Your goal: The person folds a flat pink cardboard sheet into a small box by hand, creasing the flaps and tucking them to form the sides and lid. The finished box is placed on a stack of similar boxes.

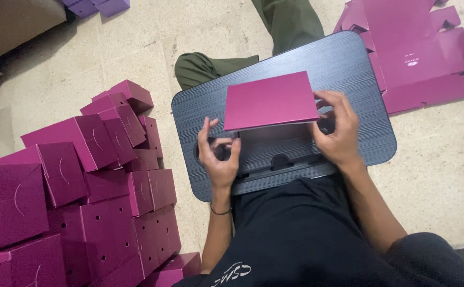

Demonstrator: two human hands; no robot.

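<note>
Head camera looks steeply down, close over the lap tray [348, 69].

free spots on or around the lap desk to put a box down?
Bare desk surface beyond and right of the magenta box, up to the far rim. Bare floor between the folded-box pile and the outstretched leg. Crowded: the near desk edge under the left hand and right hand, and the flat box blanks at right.
</note>
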